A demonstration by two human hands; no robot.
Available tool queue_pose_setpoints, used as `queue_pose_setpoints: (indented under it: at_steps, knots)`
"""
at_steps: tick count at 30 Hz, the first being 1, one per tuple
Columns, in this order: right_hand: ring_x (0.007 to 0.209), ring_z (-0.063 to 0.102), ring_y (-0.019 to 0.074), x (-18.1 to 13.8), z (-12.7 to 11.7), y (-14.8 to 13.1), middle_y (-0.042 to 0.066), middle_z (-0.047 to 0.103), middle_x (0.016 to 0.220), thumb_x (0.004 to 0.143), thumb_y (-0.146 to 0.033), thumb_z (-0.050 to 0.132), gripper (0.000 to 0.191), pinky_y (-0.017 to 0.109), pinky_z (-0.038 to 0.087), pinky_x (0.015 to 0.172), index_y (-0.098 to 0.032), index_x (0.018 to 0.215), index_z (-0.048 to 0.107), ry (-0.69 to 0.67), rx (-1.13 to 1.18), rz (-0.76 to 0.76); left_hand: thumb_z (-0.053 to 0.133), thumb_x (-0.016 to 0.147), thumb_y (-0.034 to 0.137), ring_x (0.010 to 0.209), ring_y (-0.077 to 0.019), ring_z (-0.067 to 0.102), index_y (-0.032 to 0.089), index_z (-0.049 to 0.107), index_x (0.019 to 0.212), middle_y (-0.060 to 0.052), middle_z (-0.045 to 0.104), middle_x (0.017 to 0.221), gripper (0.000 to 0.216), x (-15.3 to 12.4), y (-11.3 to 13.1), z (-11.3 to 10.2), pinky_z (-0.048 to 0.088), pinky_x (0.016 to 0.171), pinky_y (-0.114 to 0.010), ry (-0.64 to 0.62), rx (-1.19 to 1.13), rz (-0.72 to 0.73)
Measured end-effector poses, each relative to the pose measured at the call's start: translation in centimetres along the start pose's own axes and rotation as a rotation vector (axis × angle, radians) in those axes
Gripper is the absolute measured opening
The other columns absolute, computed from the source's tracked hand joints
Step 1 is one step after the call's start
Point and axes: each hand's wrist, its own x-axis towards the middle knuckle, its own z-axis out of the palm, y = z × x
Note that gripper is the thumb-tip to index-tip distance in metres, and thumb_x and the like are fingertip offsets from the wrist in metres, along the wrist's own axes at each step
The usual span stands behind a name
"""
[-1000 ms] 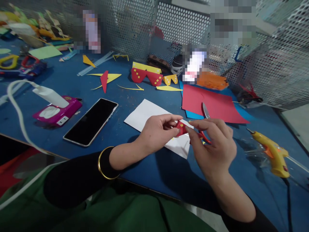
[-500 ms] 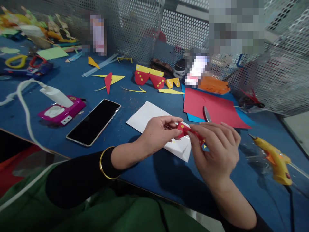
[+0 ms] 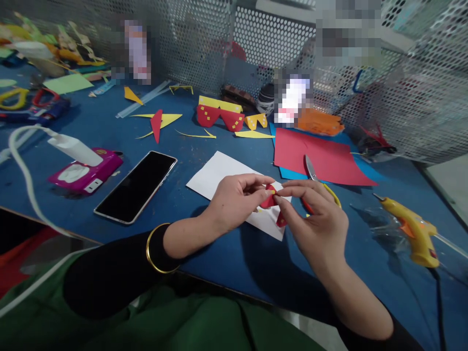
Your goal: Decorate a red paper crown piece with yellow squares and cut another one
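Observation:
Between both hands is a small piece of red paper (image 3: pixel 269 199) with yellow bits on it. My left hand (image 3: pixel 234 200) pinches its left part between thumb and fingertips. At its right side my right hand (image 3: pixel 316 219) pinches it too, and a red end shows below that thumb. The fingers hide much of its shape. Under the hands lies a white sheet of paper (image 3: pixel 215 170), with small yellow bits on it. Just behind my right hand, scissors (image 3: pixel 310 166) with red and yellow handles rest partly on a red sheet (image 3: pixel 329 158).
A yellow glue gun (image 3: pixel 411 229) lies at the right. Left of the white sheet are a black phone (image 3: pixel 137 187) and a purple socket block (image 3: pixel 86 170) with a charger. Red paper glasses (image 3: pixel 219 118), orange ones (image 3: pixel 256 121) and yellow scraps (image 3: pixel 168 121) sit behind.
My right hand has shifted left and closer to my left hand, turning the red paper so less of it shows. The scissors' handles have come into view. The whole view has moved slightly.

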Motion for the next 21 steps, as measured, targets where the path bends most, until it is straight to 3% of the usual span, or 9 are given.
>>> queue_pose_setpoints:
  at_steps: [7,21]
  knots:
    - [0.092,0.07,0.0186,-0.12,0.3,-0.3,0.004,0.074,0.097,0.086,-0.022,0.071,0.003,0.035,0.053,0.082,-0.022,0.084,0.074,-0.002,0.096,0.144,0.07,0.084,0.014,0.064,-0.008,0.062,0.01,0.074,0.115,-0.005,0.075,0.086,0.032,0.16,-0.27,0.12,0.055,0.063,-0.02,0.007,-0.017,0.015]
    - [0.092,0.071,0.0191,-0.21,0.59,-0.53,0.003,0.075,0.096,0.087,-0.022,0.068,0.008,0.036,0.055,0.083,-0.023,0.081,0.071,0.0,0.112,0.157,0.068,0.087,0.011,0.065,-0.0074,0.063,0.009,0.075,0.114,-0.004,0.075,0.084,0.028,-0.02,-0.06,0.12,0.056,0.064,-0.018,0.007,-0.005,-0.007]
